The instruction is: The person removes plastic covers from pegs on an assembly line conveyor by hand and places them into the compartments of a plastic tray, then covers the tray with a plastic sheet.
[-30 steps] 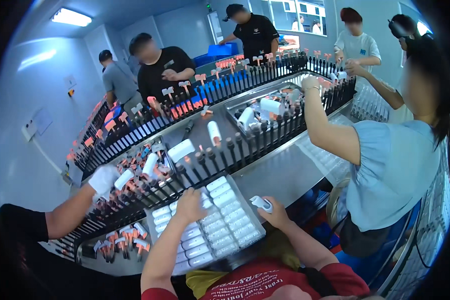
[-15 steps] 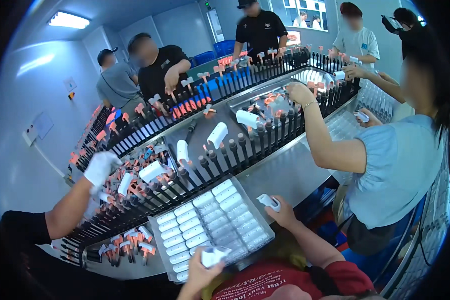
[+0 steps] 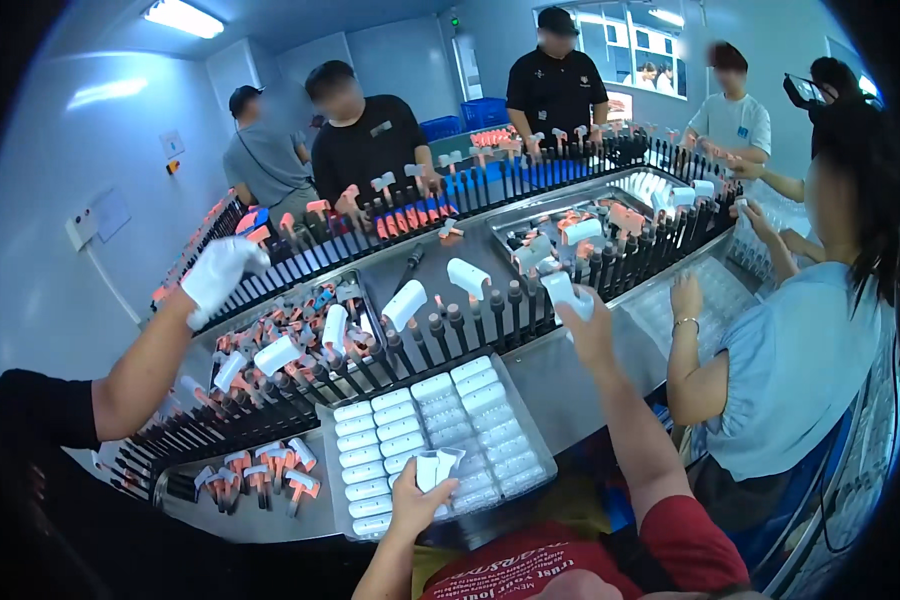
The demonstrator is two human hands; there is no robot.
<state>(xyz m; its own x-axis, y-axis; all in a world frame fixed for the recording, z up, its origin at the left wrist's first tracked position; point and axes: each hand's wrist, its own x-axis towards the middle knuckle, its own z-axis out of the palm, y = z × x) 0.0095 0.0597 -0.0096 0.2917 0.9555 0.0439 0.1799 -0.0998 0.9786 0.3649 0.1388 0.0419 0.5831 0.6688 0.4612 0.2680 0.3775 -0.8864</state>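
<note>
The clear tray sits right in front of me on the metal bench, with white casings in neat rows down its left columns; toward its right side the cells shine so much that I can't tell what fills them. My left hand is over the tray's near edge, fingers and thumb closed on a white piece; I can't tell whether the grip has more than one. My right hand is raised beyond the tray's far right corner, curled snugly around a white shell that I hold tilted.

Just beyond the tray, a rack of black posts runs slantwise along the bench, and past it lie two metal trays of jumbled pink and grey parts, one to the far left and one to the far right. Left of my tray is a loose pile of pink, white and black pieces, and farther out a co-worker's white-gloved hand. To the tray's right sits a co-worker in a light blue top. Well past the tray, people stand along the bench's far side, with a window and blue bins behind.
</note>
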